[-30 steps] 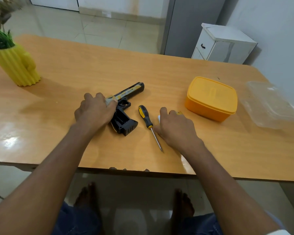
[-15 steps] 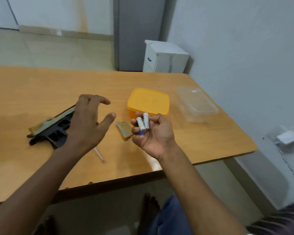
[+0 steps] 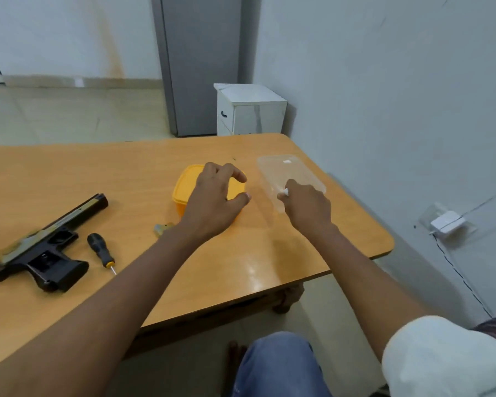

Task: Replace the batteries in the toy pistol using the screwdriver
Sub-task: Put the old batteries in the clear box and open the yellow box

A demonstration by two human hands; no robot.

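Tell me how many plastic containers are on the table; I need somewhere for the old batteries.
2. The orange lidded container sits mid-table under the left hand; the clear container is beside it near the table's right edge, by the right hand.

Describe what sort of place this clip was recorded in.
Probably a room in a home, not a workshop: a plain wooden table against a painted wall, a small white cabinet in the corner, tiled floor, and plastic food containers on the table.

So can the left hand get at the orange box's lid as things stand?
Probably yes. The left hand hovers open just above the orange box, holding nothing, with nothing lying on the lid part that shows; the right hand is beside it at the clear container.
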